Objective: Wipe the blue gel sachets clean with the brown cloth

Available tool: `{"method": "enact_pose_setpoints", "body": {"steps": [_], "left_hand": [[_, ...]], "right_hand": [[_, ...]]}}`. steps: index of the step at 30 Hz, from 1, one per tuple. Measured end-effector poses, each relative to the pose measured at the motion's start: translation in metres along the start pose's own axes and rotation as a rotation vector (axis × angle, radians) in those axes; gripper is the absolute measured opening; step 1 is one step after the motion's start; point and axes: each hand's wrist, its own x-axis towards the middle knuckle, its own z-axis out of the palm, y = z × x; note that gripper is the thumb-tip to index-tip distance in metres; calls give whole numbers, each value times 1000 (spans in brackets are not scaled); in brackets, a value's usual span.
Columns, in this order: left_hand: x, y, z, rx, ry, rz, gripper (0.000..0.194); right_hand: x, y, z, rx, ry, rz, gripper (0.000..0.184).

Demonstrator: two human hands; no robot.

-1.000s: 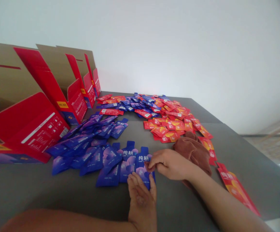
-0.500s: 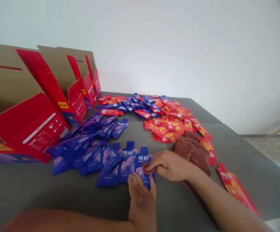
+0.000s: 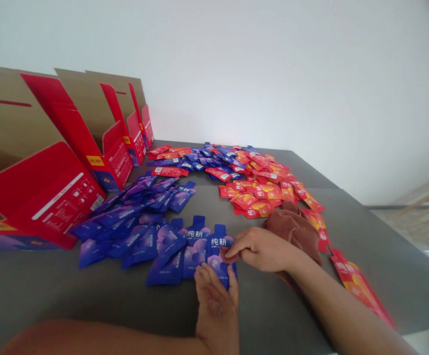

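A blue sachet (image 3: 218, 259) with white lettering and pale purple shapes lies flat on the grey table, beside another blue sachet (image 3: 194, 256). My left hand (image 3: 214, 296) rests at its lower end, palm partly turned up, fingers stretched over the bottom edge and thumb apart at the right side. A brown cloth (image 3: 294, 229) is bunched under and behind my right hand (image 3: 257, 249). My right fingers are closed on a corner of that cloth and press it against the right middle of the sachet. That part of the print is covered.
Blue sachets (image 3: 125, 222) are heaped at left. Red and orange sachets (image 3: 261, 190) lie at right, with a mixed pile (image 3: 214, 158) behind. One red sachet (image 3: 360, 286) lies apart at right. Open red boxes (image 3: 62, 197) line the left side; a white wall (image 3: 273, 74) stands behind.
My right hand has shifted the cloth corner slightly left over the sachet, then back right. My left hand has stayed at the sachet's lower end.
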Motion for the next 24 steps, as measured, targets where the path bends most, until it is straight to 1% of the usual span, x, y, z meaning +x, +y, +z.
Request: {"method": "enact_pose_setpoints", "body": {"steps": [4,6,8,11,14,16,20,22,24], "left_hand": [[0,-2,-1,85,15,33,51],[0,-2,-1,72,-1,26,52],[0,-2,-1,32,-16,11,52],[-1,-1,-1,-68,-19,-35,45],[0,-1,-2,-139,-15,-59,41],[0,-2,-2,-96,-3,-37,45],[1,-2,-3,58,58,20,52],[2,-2,-3,79,68,5,52],[3,-2,-4,74,65,-18,51]], "right_hand": [[3,8,1,-116,93,87,45],[4,5,3,-140,100,75,47],[5,-2,5,-114,75,23,48],[3,-12,5,-39,-1,-50,47],[1,-10,2,20,-51,-45,46],[1,-3,1,16,-17,8,45],[5,7,4,-106,123,125,44],[7,4,6,-151,139,116,45],[8,-5,9,-153,108,45,46]]}}
